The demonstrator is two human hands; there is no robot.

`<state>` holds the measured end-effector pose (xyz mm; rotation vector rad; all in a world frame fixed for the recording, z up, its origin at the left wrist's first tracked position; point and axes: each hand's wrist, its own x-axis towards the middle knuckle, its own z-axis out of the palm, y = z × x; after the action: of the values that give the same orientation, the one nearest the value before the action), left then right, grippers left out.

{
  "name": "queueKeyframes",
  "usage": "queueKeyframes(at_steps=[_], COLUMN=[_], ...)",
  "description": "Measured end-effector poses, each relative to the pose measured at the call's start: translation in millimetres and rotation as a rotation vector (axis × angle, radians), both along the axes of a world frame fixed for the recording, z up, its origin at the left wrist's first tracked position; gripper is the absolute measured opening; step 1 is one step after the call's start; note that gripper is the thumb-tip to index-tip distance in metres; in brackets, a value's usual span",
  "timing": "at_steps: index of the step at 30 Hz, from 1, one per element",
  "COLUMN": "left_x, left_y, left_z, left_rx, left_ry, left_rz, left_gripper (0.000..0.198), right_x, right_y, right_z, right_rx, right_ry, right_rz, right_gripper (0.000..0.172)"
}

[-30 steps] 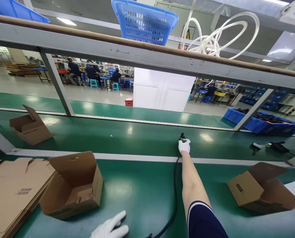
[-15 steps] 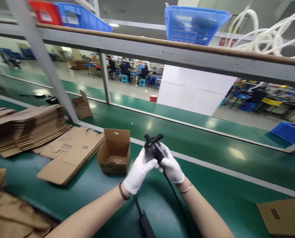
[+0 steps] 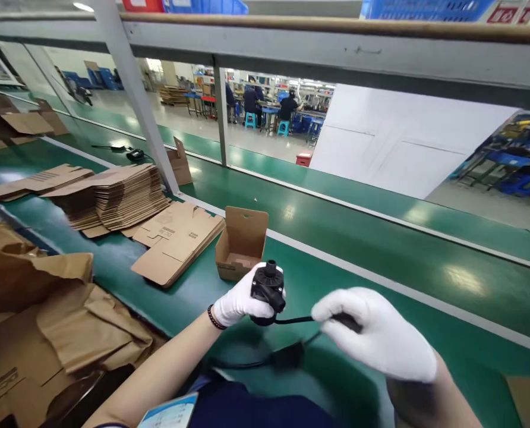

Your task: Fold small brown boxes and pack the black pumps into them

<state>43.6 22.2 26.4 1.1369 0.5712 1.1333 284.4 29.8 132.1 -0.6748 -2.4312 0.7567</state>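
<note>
My left hand [image 3: 238,301], in a white glove, grips a small black pump-like device [image 3: 268,288] with a round port on top. Its black cable [image 3: 292,320] runs right into my gloved right hand [image 3: 376,334], which is closed around it. The cable loops down below the hands to a black plug block [image 3: 287,356] hanging over the green table. An open small cardboard box [image 3: 242,244] stands just beyond my left hand.
Flat cardboard blanks [image 3: 178,238] and a taller stack [image 3: 117,199] lie left of the box. Crumpled brown paper [image 3: 46,309] fills the near left. A green conveyor belt [image 3: 381,238] runs behind a grey frame post [image 3: 135,95]. People sit at distant benches.
The view swung left and down. My hands moved apart: the left keeps the black device, the right slid along the cable to the right. One second ago my right hand reached to the belt.
</note>
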Motion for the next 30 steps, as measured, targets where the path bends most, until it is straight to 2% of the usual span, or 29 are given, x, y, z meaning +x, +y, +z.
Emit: queueKeyframes(at_steps=[2, 4, 6, 7, 9, 11, 13, 15, 17, 19, 21, 22, 25, 27, 30], left_x=[6.8, 11.2, 11.7, 10.6, 7.3, 4.2, 2.8, 3.5, 6.2, 10.7, 16.2, 18.3, 11.2, -14.4, -83.6], left_y=[-0.9, -0.8, -0.7, -1.1, -2.9, -5.9, -9.0, -11.4, -12.6, -12.4, -11.0, -10.0, -5.7, -1.4, 10.4], left_z=[2.2, 6.9, 10.9, 11.6, 9.3, 3.0, -4.4, -10.1, -13.1, -14.2, -14.0, -13.2, -7.0, -1.7, -1.3], left_rx=[-0.003, 0.046, 0.123, 0.158, 0.214, 0.254, 0.285, 0.303, 0.297, 0.259, 0.220, 0.208, 0.214, 0.303, 0.525], left_ry=[0.106, 0.226, 0.332, 0.369, 0.438, 0.508, 0.546, 0.535, 0.487, 0.408, 0.324, 0.297, 0.351, 0.496, 0.638], left_rz=[-0.194, -0.381, -0.481, -0.483, -0.388, -0.183, 0.078, 0.293, 0.450, 0.566, 0.661, 0.697, 0.718, 0.687, 0.699], left_gripper=[0.055, 0.041, 0.029, 0.027, 0.031, 0.042, 0.053, 0.059, 0.062, 0.066, 0.073, 0.075, 0.080, 0.096, 0.138], right_x=[-15.3, -32.1, -46.1, -51.6, -59.3, -62.7, -62.1, -58.8, -55.5, -55.1, -58.6, -61.1, -65.0, -60.4, -45.5], right_y=[9.7, 25.4, 41.3, 47.6, 55.4, 56.8, 53.8, 48.2, 41.2, 34.0, 27.8, 25.6, 25.0, 29.7, 41.1], right_z=[4.0, -1.0, -12.6, -19.9, -35.3, -49.7, -61.2, -68.6, -72.1, -72.7, -73.0, -73.5, -76.5, -76.6, -68.7], right_rx=[-0.034, -0.150, -0.287, -0.338, -0.395, -0.393, -0.310, -0.154, -0.033, 0.013, 0.034, 0.052, 0.131, 0.192, 0.254], right_ry=[0.016, -0.030, -0.072, -0.084, -0.094, -0.086, -0.053, 0.004, 0.042, 0.025, -0.031, -0.052, -0.029, 0.020, 0.067], right_rz=[0.054, 0.100, 0.119, 0.107, 0.050, -0.029, -0.106, -0.166, -0.134, -0.067, -0.092, -0.136, -0.228, -0.223, -0.208], right_gripper=[0.015, 0.008, 0.022, 0.030, 0.037, 0.039, 0.039, 0.039, 0.043, 0.053, 0.074, 0.077, 0.063, 0.059, 0.058])
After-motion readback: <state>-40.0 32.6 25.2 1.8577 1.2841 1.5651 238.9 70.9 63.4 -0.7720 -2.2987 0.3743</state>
